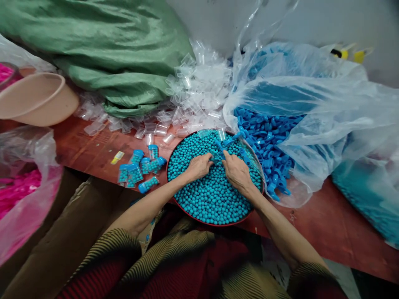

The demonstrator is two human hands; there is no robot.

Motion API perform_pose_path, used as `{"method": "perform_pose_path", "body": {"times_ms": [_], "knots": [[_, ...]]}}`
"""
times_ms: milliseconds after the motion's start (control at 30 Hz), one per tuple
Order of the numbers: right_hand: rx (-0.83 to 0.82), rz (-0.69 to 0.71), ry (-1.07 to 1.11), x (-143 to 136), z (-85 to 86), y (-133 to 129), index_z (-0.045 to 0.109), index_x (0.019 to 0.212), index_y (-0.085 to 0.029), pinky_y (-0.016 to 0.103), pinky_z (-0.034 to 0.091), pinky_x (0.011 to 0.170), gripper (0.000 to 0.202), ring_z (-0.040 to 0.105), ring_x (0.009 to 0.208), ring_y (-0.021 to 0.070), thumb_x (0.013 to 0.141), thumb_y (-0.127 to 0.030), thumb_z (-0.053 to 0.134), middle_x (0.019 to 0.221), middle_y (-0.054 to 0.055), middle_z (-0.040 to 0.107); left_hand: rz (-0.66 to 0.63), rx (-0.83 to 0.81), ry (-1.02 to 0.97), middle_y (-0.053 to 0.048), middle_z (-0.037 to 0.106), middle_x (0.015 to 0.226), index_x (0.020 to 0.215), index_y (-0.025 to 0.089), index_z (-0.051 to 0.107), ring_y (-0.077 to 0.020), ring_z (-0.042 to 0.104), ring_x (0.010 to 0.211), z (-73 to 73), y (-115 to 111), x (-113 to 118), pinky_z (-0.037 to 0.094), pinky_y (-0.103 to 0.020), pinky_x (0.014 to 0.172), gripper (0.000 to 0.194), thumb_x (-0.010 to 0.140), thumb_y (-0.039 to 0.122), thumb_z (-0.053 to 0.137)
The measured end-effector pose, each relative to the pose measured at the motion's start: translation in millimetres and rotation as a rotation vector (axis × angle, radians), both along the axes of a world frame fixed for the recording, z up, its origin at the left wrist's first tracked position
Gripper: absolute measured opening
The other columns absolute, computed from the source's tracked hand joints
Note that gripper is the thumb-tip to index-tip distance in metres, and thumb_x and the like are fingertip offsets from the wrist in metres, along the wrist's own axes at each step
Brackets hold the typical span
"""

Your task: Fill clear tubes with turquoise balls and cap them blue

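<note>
A round red-rimmed tray [215, 224] full of small turquoise beads [205, 199] sits at the table's front edge. Over the beads, my left hand [199, 166] has its fingers pinched together; what lies at their tips blends with the beads and is hard to make out. My right hand [237, 171], close beside it, grips a blue plastic cap [220, 145] between thumb and fingers. More blue caps [246, 155] lie on the tray's right part. One clear plastic tube [222, 133] rests at its far rim. Left of the tray stand and lie several bead-filled tubes with blue caps [134, 172].
Clear empty tubes [202, 87] are heaped behind the tray, beside a green sack [124, 50]. At right, a clear plastic bag [311, 99] spills blue caps [271, 145]. A beige basin [40, 99] and a bag of pink pieces [21, 187] are at left.
</note>
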State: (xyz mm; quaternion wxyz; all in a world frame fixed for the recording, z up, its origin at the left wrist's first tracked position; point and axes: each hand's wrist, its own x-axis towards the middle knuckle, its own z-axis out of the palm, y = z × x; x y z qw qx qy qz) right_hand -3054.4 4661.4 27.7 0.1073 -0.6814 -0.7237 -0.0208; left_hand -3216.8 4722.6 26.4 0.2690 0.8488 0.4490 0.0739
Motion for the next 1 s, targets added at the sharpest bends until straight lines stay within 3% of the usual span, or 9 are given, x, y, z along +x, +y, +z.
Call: {"method": "perform_pose_path", "body": {"times_ms": [100, 200, 400, 567, 667, 800, 1000], "knots": [[0.053, 0.144, 0.114, -5, -10.6, 6, 0.054, 0.125, -0.013, 0.032, 0.045, 0.07, 0.04, 0.057, 0.079, 0.0224, 0.094, -0.021, 0.032, 0.083, 0.011, 0.063, -0.005, -0.085, -0.039, -0.009, 0.066, 0.102, 0.106, 0.017, 0.056, -0.0227, 0.06, 0.096, 4.8, 4, -1, 0.045, -0.034, 0.087, 0.024, 0.088, 0.026, 0.041], [0.114, 0.201, 0.29, -2, -17.1, 1, 0.058, 0.121, -0.014, 0.034, 0.048, 0.078, 0.036, 0.058, 0.086, 0.0226, 0.093, -0.023, 0.036, 0.09, 0.01, 0.065, 0.029, -0.176, -0.127, -0.006, 0.065, 0.097, 0.099, 0.016, 0.056, -0.0193, 0.059, 0.091, 8.2, 8, -6, 0.045, -0.032, 0.086, 0.022, 0.087, 0.026, 0.041], [0.205, 0.126, 0.546, 6, -10.3, -9, 0.062, 0.111, -0.018, 0.039, 0.05, 0.085, 0.028, 0.062, 0.094, 0.0225, 0.089, -0.027, 0.047, 0.101, 0.009, 0.068, 0.033, -0.285, -0.375, -0.001, 0.059, 0.082, 0.088, 0.015, 0.055, -0.0147, 0.054, 0.079, 8.3, 6, -9, 0.047, -0.029, 0.077, 0.015, 0.082, 0.025, 0.046], [0.182, 0.141, 0.583, -5, -2.8, -7, 0.063, 0.11, -0.018, 0.04, 0.051, 0.085, 0.029, 0.063, 0.095, 0.023, 0.089, -0.024, 0.044, 0.101, 0.011, 0.069, 0.105, -0.546, -0.624, 0.001, 0.052, 0.08, 0.108, 0.017, 0.051, -0.0086, 0.048, 0.061, 12.1, -7, -6, 0.045, -0.02, 0.05, 0.029, 0.08, 0.026, 0.048], [0.169, 0.151, 0.626, -9, 1.8, -8, 0.065, 0.105, -0.018, 0.037, 0.052, 0.082, 0.027, 0.065, 0.091, 0.0214, 0.089, -0.021, 0.044, 0.097, 0.01, 0.07, 0.137, -0.657, -0.674, 0.001, 0.051, 0.078, 0.118, 0.017, 0.047, -0.0069, 0.047, 0.053, 15.1, -14, -5, 0.044, -0.019, 0.043, 0.04, 0.079, 0.025, 0.05], [0.194, 0.118, 0.686, -8, 10.4, -10, 0.067, 0.097, -0.018, 0.034, 0.052, 0.08, 0.021, 0.066, 0.086, 0.0199, 0.087, -0.02, 0.049, 0.091, 0.008, 0.07, 0.19, -0.662, -0.725, 0.0, 0.053, 0.079, 0.13, 0.016, 0.04, -0.0057, 0.047, 0.047, 17.8, -21, -4, 0.043, -0.018, 0.039, 0.055, 0.076, 0.02, 0.053], [0.141, 0.188, 0.708, -8, 18.5, -10, 0.068, 0.088, -0.019, 0.03, 0.051, 0.075, 0.018, 0.065, 0.081, 0.0181, 0.086, -0.021, 0.05, 0.084, 0.006, 0.07, 0.223, -0.628, -0.776, 0.004, 0.049, 0.066, 0.129, 0.013, 0.044, -0.0053, 0.043, 0.043, 21.1, -28, 0, 0.037, -0.016, 0.035, 0.053, 0.076, 0.017, 0.051]]}}
